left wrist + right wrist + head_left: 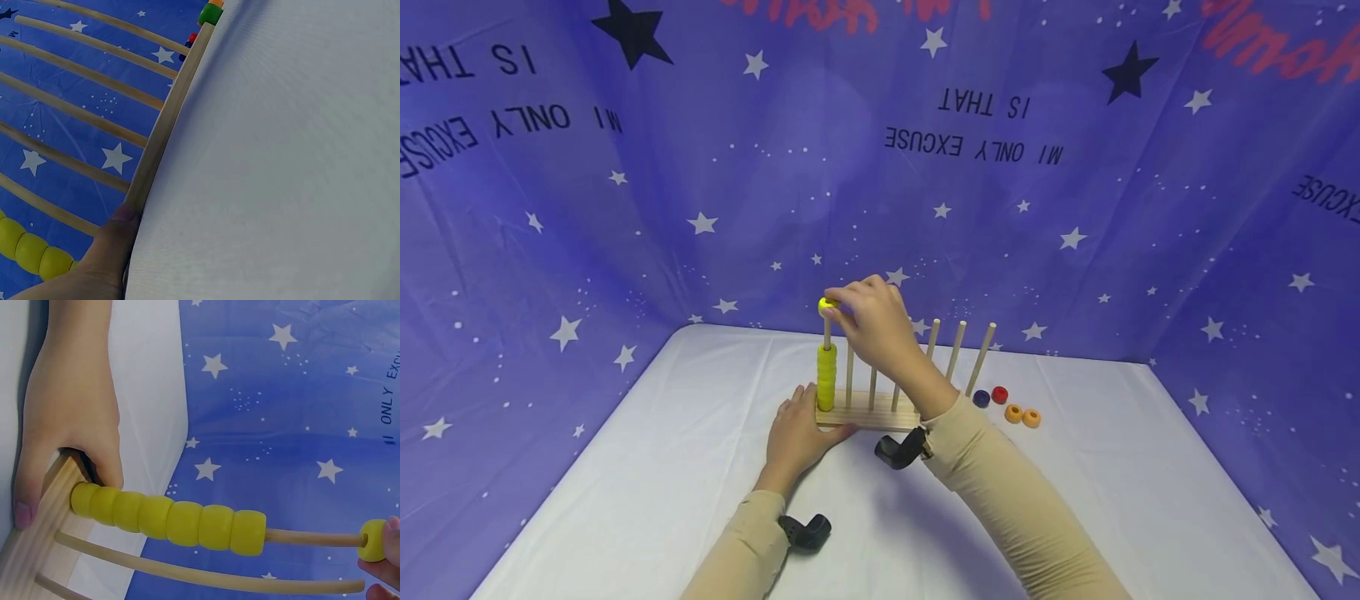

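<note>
A wooden base (868, 419) with a row of upright pegs stands on the table. Several yellow beads (826, 379) are stacked on its leftmost peg, the lowest down at the base. At the top of that peg my right hand (880, 327) pinches another yellow bead (372, 541) between thumb and fingers; the peg's tip sits in the bead's hole. My left hand (796, 429) grips the left end of the base, thumb along the front edge and fingers behind. The other pegs, such as the second one (219, 575), carry no beads where they show.
Right of the base lie a dark blue bead (981, 399), a red bead (1000, 395) and two orange beads (1022, 416). A green bead (210, 14) shows in the left wrist view. Starry purple-blue cloth (850, 167) hangs around the white table (662, 475).
</note>
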Demonstrator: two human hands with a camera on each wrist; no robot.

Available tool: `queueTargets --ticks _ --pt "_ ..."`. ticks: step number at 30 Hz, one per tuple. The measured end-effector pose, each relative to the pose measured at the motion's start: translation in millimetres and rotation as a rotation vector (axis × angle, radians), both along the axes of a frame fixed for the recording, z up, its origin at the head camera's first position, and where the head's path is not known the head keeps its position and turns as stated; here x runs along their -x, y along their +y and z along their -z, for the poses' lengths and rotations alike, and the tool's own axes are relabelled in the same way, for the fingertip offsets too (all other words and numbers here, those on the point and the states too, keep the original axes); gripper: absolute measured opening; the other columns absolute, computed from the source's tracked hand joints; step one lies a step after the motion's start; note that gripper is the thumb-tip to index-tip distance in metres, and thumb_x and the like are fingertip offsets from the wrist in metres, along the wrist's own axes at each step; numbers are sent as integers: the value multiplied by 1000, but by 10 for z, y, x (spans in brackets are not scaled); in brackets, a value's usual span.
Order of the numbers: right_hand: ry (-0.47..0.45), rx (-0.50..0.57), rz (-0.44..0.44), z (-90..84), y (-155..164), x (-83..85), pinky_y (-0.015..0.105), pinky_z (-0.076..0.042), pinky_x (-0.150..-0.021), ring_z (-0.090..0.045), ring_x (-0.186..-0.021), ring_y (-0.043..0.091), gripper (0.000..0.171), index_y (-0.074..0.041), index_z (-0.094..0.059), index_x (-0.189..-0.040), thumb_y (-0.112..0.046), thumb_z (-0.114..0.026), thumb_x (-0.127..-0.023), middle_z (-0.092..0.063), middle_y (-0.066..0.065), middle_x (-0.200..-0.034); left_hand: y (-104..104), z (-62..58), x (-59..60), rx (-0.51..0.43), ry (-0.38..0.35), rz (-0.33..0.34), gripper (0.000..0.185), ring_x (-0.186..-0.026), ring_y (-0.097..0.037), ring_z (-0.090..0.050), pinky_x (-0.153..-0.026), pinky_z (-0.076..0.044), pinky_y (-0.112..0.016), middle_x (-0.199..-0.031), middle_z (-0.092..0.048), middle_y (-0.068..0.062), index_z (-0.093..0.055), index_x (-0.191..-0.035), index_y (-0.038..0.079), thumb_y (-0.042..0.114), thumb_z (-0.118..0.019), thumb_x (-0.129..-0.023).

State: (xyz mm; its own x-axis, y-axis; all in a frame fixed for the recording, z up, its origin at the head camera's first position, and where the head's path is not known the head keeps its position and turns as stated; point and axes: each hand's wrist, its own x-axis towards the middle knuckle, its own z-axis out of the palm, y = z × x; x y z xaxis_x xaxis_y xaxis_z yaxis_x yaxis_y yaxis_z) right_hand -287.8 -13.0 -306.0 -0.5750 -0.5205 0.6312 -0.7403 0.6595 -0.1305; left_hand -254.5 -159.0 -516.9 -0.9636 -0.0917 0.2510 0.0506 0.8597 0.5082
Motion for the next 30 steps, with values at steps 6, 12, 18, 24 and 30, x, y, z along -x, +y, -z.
queueTargets --ticks 6,12,18,24,30 --pt "16 -2 11 11 0 1 33 -43 -79 -56 -93 16 28 -20 -69 -114 -34 -63 -90 -72 -6 -101 10 -18 -6 0 5 2 106 -140 -34 -33 -117 -25 -51 -145 -45 -14 -37 -142 7 77 -63 -66" --pt "-13 -28 22 1 -2 9 34 -43 -83 -56 -95 16 29 -20 -68 -115 -35 -63 -90 -72 -7 -103 12 -16 -6 -3 3 2 106 -140 -35 -33 -117 -25 -51 -145 -45 -15 -38 -141 7 78 -62 -66" --pt "-68 -57 26 7 -5 -1 34 -42 -85 -55 -98 15 30 -21 -68 -115 -36 -63 -90 -72 -7 -105 12 -14 -4 -6 3 4 105 -140 -34 -34 -117 -24 -50 -144 -46 -14 -40 -139 7 78 -62 -66" --pt "-63 -66 27 29 -2 12 35 -42 -87 -55 -99 15 30 -21 -69 -114 -36 -64 -89 -72 -7 -106 13 -28 -13 -5 -3 2 105 -140 -34 -33 -117 -24 -50 -145 -45 -14 -39 -140 7 77 -63 -66" --pt "-39 -74 32 44 4 15 36 -42 -90 -56 -99 15 29 -22 -69 -114 -34 -65 -89 -72 -7 -106 8 -27 -14 -3 -11 4 106 -141 -34 -31 -118 -23 -50 -146 -43 -15 -37 -141 7 78 -62 -66"
